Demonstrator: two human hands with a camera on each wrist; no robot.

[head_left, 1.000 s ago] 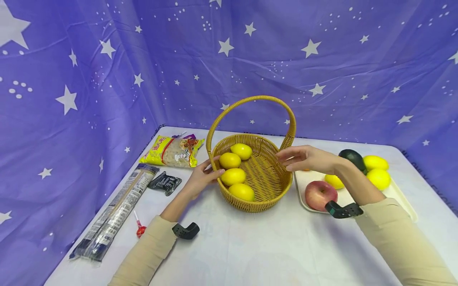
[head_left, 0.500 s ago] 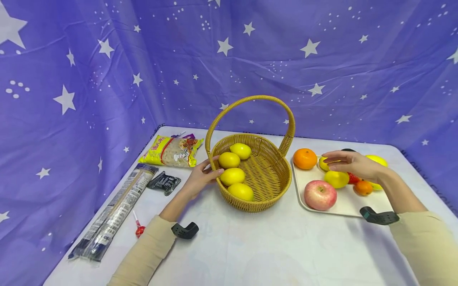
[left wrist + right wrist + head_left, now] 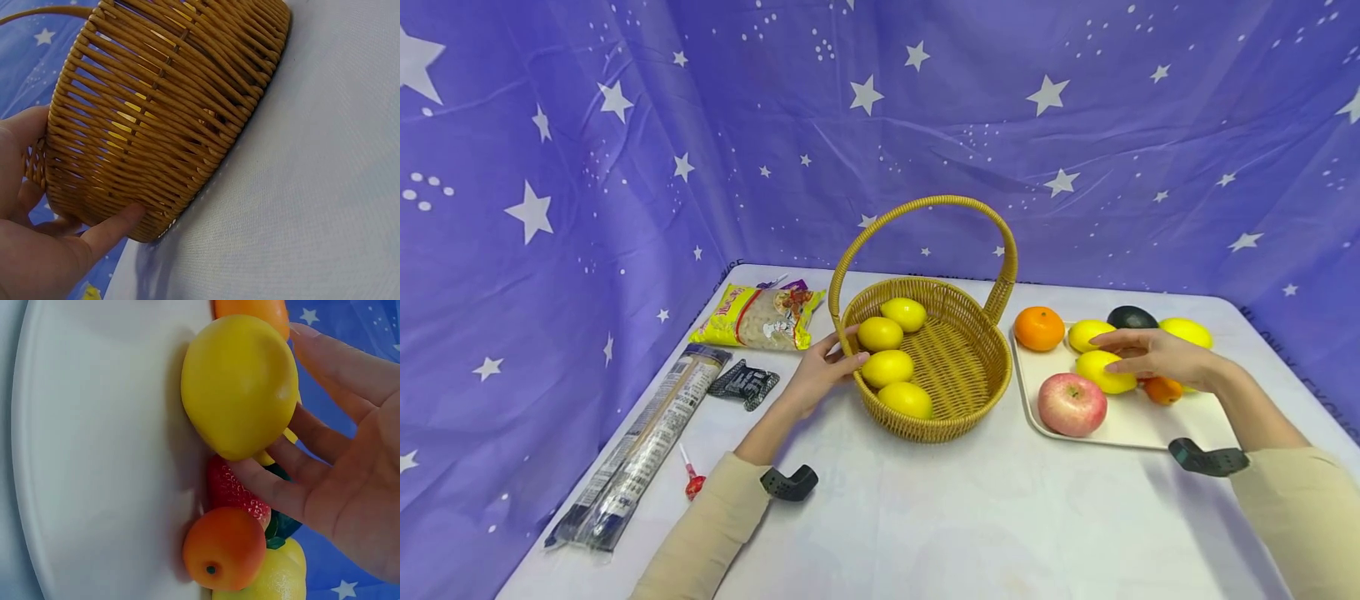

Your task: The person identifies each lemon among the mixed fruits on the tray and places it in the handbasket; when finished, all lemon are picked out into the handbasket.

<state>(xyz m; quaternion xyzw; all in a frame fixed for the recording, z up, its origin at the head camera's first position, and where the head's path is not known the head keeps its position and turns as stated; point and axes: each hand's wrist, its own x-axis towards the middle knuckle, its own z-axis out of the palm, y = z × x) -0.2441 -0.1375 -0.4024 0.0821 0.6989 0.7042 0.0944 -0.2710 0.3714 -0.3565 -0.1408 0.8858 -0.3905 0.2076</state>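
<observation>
My left hand (image 3: 823, 375) holds the rim of a wicker basket (image 3: 958, 421) with a tall handle; in the left wrist view a finger (image 3: 115, 231) lies along its woven outer side. Several lemons (image 3: 887, 368) sit along the basket's left side. Over a cream tray (image 3: 1187, 429) is my right hand (image 3: 1176, 358), its fingers spread loosely around a lemon (image 3: 1101, 372). In the right wrist view that lemon (image 3: 240, 387) rests on the tray, thumb and fingers close about it without a clear grip. A strawberry (image 3: 234, 487) and a small orange fruit (image 3: 225, 550) lie beside it.
The tray area also has an apple (image 3: 1072, 405), an orange (image 3: 1039, 328), another lemon (image 3: 1086, 335), an avocado (image 3: 1131, 317) and a yellow fruit (image 3: 1186, 332). At left lie a yellow snack bag (image 3: 763, 318), a black packet (image 3: 745, 383), long noodle-like packs (image 3: 647, 442) and a lollipop (image 3: 694, 483).
My right hand has moved from the basket's right rim to the tray, then lowered around a lemon there. The left hand stays on the basket.
</observation>
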